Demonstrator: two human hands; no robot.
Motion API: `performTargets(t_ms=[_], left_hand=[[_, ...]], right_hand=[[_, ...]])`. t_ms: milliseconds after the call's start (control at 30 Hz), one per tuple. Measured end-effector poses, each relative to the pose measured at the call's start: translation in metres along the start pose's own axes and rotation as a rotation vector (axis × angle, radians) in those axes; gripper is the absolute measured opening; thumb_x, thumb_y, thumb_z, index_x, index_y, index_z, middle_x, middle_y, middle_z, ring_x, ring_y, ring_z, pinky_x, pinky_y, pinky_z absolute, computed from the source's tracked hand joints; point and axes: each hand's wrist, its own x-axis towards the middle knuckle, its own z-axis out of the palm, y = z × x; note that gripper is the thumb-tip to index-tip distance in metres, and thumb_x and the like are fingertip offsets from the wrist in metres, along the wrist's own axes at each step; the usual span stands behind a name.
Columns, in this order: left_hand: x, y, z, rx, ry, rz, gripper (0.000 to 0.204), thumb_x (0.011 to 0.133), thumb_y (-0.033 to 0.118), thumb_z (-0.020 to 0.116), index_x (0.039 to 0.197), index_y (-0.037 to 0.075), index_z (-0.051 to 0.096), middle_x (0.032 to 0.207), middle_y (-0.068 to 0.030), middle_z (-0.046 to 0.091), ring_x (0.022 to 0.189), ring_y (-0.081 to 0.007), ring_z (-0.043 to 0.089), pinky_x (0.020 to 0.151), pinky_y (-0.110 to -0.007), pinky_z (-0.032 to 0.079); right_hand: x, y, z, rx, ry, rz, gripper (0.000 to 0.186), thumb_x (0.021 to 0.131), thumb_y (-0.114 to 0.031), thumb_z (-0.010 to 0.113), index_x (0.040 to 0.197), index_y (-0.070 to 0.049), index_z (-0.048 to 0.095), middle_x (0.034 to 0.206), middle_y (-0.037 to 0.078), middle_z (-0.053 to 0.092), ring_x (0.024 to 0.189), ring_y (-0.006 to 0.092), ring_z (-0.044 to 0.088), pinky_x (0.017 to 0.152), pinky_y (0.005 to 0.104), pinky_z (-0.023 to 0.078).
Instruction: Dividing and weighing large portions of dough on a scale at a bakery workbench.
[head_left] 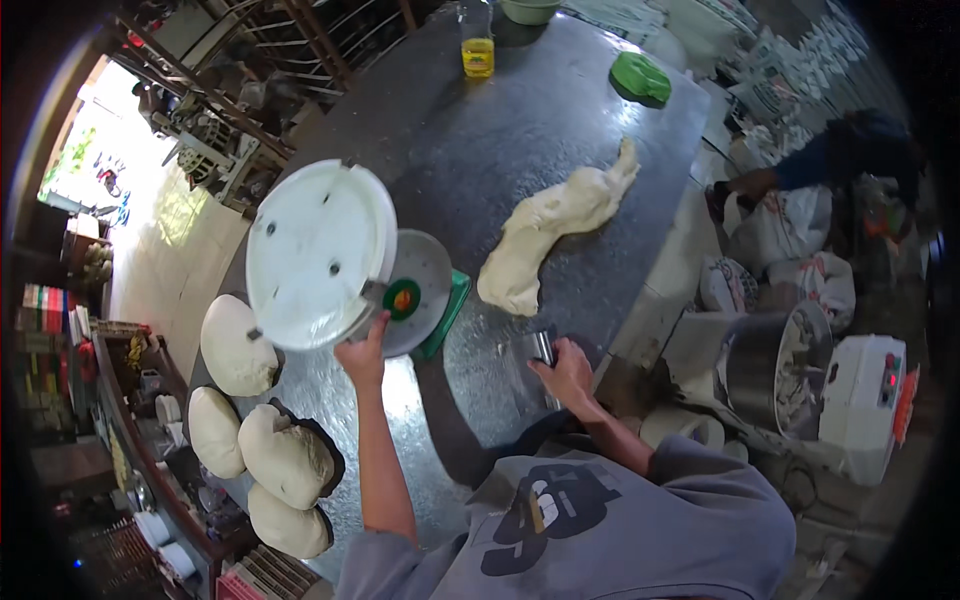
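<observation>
My left hand (362, 352) grips the rim of a round white plate (318, 250) with small dark knobs on its face. The plate is held tilted above the table, and partly covers a kitchen scale with a round grey pan (425, 285) and green body (455, 305). Closed around a metal dough scraper (543, 348), my right hand (567, 376) stays low over the near right of the table. A long, uneven strip of dough (560, 220) lies ahead of it. Several rounded dough lumps (285, 455) are grouped at the table's left edge, some touching.
On the metal table (430, 150), a bottle of yellow liquid (478, 55), a pale green bowl (530, 10) and a bright green bundle (640, 77) are at the far end. A dough mixer (865, 400) stands right, below another person's arm (790, 175) and white sacks (795, 225).
</observation>
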Motion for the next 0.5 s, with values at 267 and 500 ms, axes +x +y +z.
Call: performTargets(t_ms=[267,500], left_hand=[[0.064,-0.020,0.036,0.010,-0.146,0.106,0.057,0.084,0.025,0.072,0.132,0.002,0.050,0.120,-0.0165,0.063,0.102,-0.0264,0.062,0.088,-0.033,0.047],[0.017,0.010,0.110,0.090,-0.216,0.138,0.096,0.077,0.037,0.076,0.143,-0.007,0.023,0.145,-0.0273,0.031,0.128,-0.0416,0.038,0.106,-0.044,0.033]], right_hand=[[-0.060,-0.017,-0.006,0.320,-0.128,0.225,0.028,0.088,-0.028,0.062,0.091,-0.003,0.050,0.067,0.012,0.056,0.053,0.0283,0.050,0.055,0.0389,0.044],[-0.085,0.002,-0.011,0.504,-0.115,0.246,0.026,0.087,-0.025,0.066,0.096,-0.002,0.055,0.076,0.005,0.058,0.063,0.0164,0.052,0.059,0.0329,0.044]])
